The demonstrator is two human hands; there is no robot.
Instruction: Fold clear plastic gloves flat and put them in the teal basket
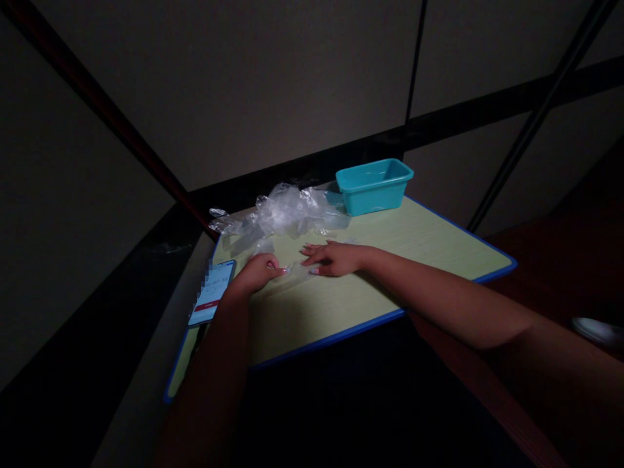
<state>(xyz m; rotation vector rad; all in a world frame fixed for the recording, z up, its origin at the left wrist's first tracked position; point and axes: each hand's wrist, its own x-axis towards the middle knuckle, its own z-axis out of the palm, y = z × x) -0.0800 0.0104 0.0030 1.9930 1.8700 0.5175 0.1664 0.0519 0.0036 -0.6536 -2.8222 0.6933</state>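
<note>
A clear plastic bag (294,275) lies flat on the pale tabletop, between my two hands. At its left end, my left hand (260,270) is closed, thumb and finger pinching the plastic. Over its right end, my right hand (336,258) rests low with fingers stretched out and spread, the thumb touching the plastic. Just beyond both hands sits a crumpled heap of clear plastic bags (292,211). Parts of the thin plastic are hard to make out in the dim light.
A turquoise plastic basket (373,195) stands at the table's back corner, right of the heap. A lit phone (212,292) lies by the left edge. The table (439,250) has a blue rim and stands against panelled walls. Something pale (597,330) lies on the floor at right.
</note>
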